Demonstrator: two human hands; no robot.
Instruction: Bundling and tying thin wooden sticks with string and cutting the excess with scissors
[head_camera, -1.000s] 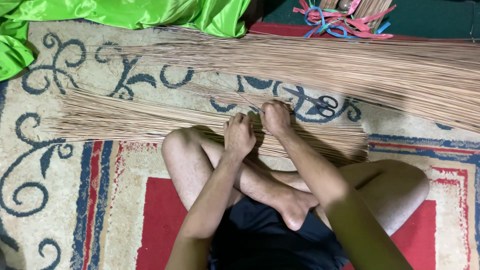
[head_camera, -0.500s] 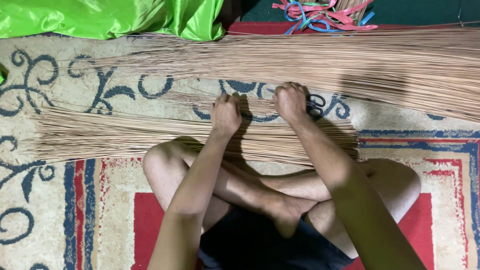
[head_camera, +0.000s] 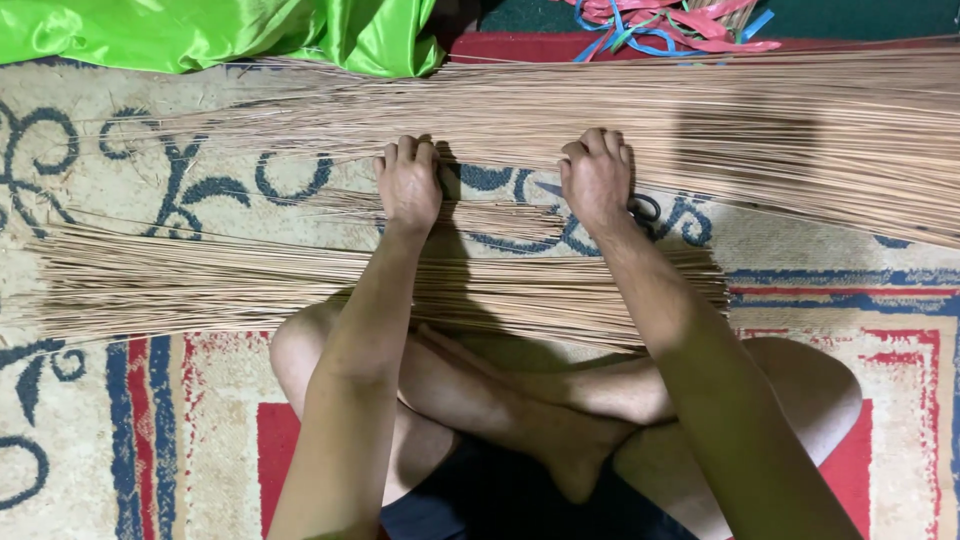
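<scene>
Patterned carpet (head_camera: 120, 420) in cream, blue and red covers the floor. 2 layers of thin, stiff, tan broom sticks lie across it: a near bundle (head_camera: 200, 285) at the shins, gathered, and a far spread (head_camera: 780, 130), unsorted. Left hand (head_camera: 408, 185) and right hand (head_camera: 596, 178) rest on the far spread's edge, each grip curled narrow on sticks. Green satin cloth (head_camera: 200, 30) lies beyond.

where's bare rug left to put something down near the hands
Bare rug lies left of the knee, below the near stick bundle; a smaller patch right, under it. The left hand and right hand press on the crowded far stick pile.
</scene>
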